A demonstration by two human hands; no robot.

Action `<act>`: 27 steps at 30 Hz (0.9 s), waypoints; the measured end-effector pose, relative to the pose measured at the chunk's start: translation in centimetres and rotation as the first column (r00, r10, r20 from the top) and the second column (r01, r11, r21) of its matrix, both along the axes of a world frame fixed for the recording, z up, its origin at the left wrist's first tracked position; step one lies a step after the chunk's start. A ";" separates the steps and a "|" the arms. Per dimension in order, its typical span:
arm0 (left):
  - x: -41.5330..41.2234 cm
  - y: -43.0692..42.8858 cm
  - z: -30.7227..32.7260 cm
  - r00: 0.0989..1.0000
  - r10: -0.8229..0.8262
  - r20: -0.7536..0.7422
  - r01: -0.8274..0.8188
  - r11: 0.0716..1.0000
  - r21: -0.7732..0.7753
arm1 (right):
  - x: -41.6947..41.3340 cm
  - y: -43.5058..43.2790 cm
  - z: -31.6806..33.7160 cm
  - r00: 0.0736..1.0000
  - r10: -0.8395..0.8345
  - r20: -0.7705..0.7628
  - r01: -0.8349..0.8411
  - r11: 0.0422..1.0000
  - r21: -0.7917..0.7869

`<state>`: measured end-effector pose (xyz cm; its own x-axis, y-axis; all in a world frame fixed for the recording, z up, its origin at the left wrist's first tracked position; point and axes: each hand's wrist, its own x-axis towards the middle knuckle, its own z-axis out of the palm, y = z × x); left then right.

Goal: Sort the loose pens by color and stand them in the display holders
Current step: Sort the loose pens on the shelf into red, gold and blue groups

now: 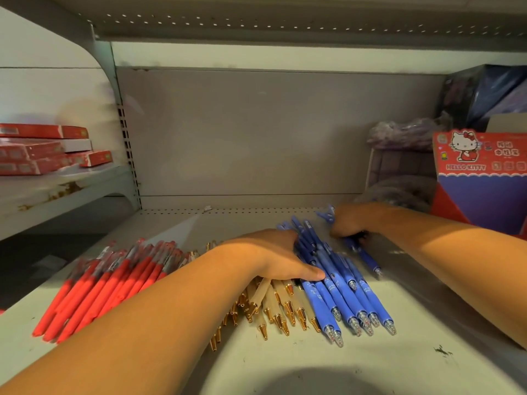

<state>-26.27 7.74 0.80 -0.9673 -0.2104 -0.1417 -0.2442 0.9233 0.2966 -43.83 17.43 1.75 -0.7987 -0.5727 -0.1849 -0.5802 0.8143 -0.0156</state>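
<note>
Three groups of pens lie on the grey shelf (pixel 285 366): red pens (pixel 114 277) at the left, beige pens with gold tips (pixel 273 306) in the middle, blue pens (pixel 342 283) at the right. My left hand (pixel 273 255) lies over the beige and blue pens, fingers curled against the left side of the blue bundle, thumb on a blue barrel. My right hand (pixel 353 223) grips a separate blue pen (pixel 368 260) at the bundle's far right. A red Hello Kitty display holder (pixel 482 178) stands at the right.
Red boxes (pixel 45 149) are stacked on a neighbouring shelf at the left. Dark purple packaged goods (pixel 405 135) and a grey box sit at the back right behind the holder. The shelf's back wall (pixel 271 132) is plain grey.
</note>
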 end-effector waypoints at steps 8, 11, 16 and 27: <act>0.0 1.1 1.5 0.962 0.068 -0.265 -0.067 0.998 0.013 | 6.5 2.0 2.4 0.891 0.114 0.439 0.104 0.891 -0.443; 0.3 1.4 2.5 0.959 0.070 -0.275 -0.052 0.996 0.071 | 8.9 2.4 2.1 0.862 0.162 0.480 0.101 0.873 -0.477; 1.5 2.0 3.4 0.999 0.042 0.011 -0.043 0.923 0.382 | 10.1 2.7 1.3 0.844 0.166 0.509 0.152 0.838 -0.524; 2.2 3.0 3.4 0.995 0.099 0.018 -0.080 0.671 0.737 | 10.4 3.7 1.0 0.737 0.203 0.645 0.473 0.527 -0.706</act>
